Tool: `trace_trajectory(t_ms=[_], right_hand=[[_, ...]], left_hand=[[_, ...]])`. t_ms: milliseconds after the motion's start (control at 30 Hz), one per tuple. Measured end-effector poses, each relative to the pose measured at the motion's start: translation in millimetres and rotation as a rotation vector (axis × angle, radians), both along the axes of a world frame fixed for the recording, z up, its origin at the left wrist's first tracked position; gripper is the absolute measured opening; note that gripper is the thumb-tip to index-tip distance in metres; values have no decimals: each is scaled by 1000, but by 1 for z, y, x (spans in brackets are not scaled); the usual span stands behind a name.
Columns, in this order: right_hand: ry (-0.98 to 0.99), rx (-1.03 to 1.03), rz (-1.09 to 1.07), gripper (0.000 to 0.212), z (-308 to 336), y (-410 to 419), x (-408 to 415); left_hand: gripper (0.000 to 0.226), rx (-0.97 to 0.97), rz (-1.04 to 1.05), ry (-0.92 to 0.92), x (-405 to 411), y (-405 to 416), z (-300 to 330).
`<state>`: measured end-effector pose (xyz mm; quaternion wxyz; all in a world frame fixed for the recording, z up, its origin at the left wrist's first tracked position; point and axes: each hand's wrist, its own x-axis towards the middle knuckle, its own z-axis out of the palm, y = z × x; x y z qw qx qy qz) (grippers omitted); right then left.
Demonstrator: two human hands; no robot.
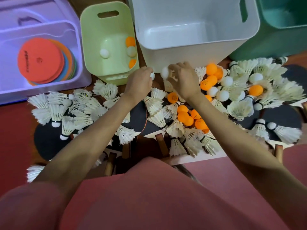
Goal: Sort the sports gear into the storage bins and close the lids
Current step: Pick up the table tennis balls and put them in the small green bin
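My left hand (139, 80) grips a white ball (152, 75) in its curled fingers, just in front of the white bin (191, 62). My right hand (181, 80) pinches another white ball (165, 73) beside it. The green bin (93, 52) at the left holds several orange and white balls (131, 47). Loose orange balls (187, 117), white balls (223, 95), feathered shuttlecocks (154, 103) and black paddles (48, 141) lie heaped below both arms.
A purple bin (41, 92) at the far left holds a stack of flat coloured discs (41, 62), with its lid (33, 12) behind it. A teal bin (282, 39) stands at the far right. The white bin has nothing inside.
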<state>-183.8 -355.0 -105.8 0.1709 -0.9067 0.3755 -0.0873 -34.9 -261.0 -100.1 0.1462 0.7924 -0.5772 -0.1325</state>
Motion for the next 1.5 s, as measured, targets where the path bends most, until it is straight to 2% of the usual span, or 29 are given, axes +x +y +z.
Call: trace_trajectory(t_ms=[100,267,467,567,700,767,833,933,1033,1133,1267,1367,1500], right_hand=[[-72,47,-87,32,6,1,-24],[-151,113,-215,36,9,2,-52],[-170,175,-243,35,13,11,-66],[-187,176,-217,35,12,21,-69],[-285,145,-156,38,12,34,-67],[-310,131,-130,37,12,38,-63],[-304,135,-101,37,12,41,-54],[-272,144,12,36,15,48,-29],[-302,124,126,35,28,56,12],[-354,93,164,36,42,57,59],[-354,55,153,37,47,54,100],[-350,45,129,38,47,54,100],[-361,40,100,31,47,54,64]], left_hand=[[14,135,-20,-126,-10,-17,0],[21,305,-28,-309,-21,-35,-8],[26,373,-3,-315,-20,-39,-19],[20,268,33,-159,-12,-34,-20],[31,-13,154,246,-10,-12,-5],[34,-170,148,373,-13,8,10],[37,-352,168,361,-13,29,26],[35,-581,339,284,4,50,41],[38,-521,516,249,47,53,38],[42,-351,523,211,85,52,37],[47,-249,511,155,106,50,40],[45,-245,472,145,107,52,42],[29,-387,401,145,87,61,45]])
